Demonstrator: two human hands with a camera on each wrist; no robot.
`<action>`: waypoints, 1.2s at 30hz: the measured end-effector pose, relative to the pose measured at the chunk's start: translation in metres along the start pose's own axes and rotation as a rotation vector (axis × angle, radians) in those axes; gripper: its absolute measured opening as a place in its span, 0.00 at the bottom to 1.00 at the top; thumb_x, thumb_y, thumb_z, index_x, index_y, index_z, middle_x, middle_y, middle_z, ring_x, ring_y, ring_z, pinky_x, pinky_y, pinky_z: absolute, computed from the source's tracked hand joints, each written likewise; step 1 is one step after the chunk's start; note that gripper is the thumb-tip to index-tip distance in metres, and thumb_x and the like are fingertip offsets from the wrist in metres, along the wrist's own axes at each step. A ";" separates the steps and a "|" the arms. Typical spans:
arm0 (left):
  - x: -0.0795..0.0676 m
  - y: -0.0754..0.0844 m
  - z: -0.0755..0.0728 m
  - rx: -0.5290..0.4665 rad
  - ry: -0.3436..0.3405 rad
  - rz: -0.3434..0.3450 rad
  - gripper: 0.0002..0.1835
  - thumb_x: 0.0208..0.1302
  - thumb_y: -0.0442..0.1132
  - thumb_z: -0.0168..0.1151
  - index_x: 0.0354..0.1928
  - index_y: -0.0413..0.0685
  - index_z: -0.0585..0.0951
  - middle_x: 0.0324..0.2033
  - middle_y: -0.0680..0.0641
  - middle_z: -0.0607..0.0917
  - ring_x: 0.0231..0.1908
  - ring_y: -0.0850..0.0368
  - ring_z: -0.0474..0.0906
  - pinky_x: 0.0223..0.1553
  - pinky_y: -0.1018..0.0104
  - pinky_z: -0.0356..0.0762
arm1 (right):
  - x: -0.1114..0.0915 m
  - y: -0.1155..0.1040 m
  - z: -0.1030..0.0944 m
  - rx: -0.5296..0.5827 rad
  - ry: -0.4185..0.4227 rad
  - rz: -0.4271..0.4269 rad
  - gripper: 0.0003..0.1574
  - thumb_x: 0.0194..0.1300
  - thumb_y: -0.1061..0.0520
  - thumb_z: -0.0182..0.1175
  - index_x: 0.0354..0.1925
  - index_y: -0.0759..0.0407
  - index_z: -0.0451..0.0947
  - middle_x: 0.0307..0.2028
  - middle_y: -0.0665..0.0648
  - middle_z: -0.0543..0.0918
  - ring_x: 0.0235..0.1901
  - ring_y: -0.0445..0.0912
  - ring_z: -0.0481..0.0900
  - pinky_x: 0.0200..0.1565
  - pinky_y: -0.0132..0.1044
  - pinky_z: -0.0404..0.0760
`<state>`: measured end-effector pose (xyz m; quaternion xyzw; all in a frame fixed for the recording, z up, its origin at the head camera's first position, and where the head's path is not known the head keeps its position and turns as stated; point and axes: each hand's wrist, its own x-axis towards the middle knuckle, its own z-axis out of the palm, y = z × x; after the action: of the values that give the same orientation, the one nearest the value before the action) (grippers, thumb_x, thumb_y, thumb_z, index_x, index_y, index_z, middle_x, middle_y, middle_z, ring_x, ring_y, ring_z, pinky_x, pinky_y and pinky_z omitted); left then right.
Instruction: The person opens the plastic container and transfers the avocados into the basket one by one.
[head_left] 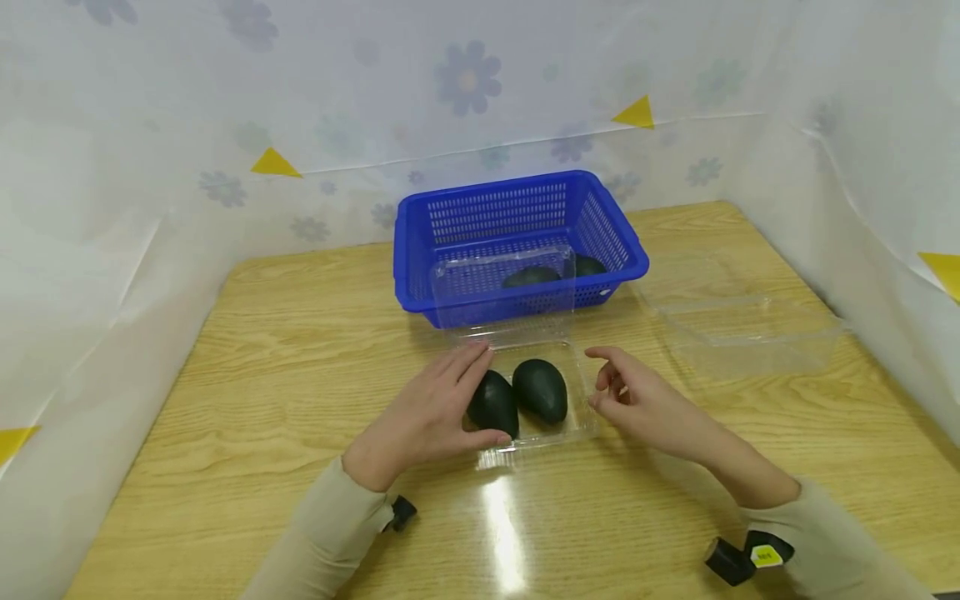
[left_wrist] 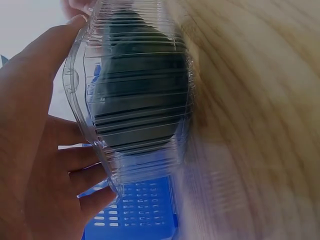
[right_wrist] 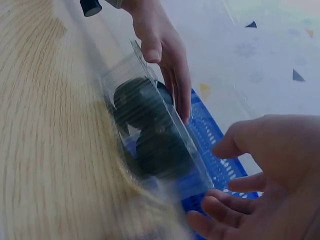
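Two dark green avocados, the left one (head_left: 494,406) and the right one (head_left: 541,390), lie side by side in a clear plastic clamshell box (head_left: 577,429). Its lid (head_left: 480,287) stands raised at the back, overlapping the basket. My left hand (head_left: 427,408) rests over the box's left side, thumb along the front rim and straight fingers toward the back, partly covering the left avocado. In the left wrist view those fingers (left_wrist: 75,172) lie along the rim. At the right edge, my right hand (head_left: 648,404) holds nothing; its fingers are loosely bent, fingertips close to the rim.
Behind the box stands a blue perforated basket (head_left: 408,250) with avocados (head_left: 532,277) in it. More clear plastic boxes (head_left: 757,342) sit to the right on the wooden table (head_left: 285,350). White flower-patterned sheeting (head_left: 337,83) encloses the back and sides.
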<state>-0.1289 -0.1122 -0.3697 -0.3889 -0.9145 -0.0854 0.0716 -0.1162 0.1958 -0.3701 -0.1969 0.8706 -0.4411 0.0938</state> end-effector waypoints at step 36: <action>0.004 0.003 -0.002 0.027 0.053 -0.013 0.60 0.45 0.75 0.67 0.71 0.38 0.66 0.68 0.40 0.73 0.69 0.47 0.68 0.72 0.57 0.67 | 0.042 -0.026 0.042 -0.496 0.012 -0.248 0.45 0.53 0.52 0.75 0.65 0.68 0.70 0.60 0.63 0.75 0.55 0.56 0.79 0.52 0.50 0.84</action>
<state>-0.1292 -0.1077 -0.3663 -0.3795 -0.9159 -0.0840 0.1006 -0.1330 0.1334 -0.3738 -0.3164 0.9217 -0.2238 -0.0171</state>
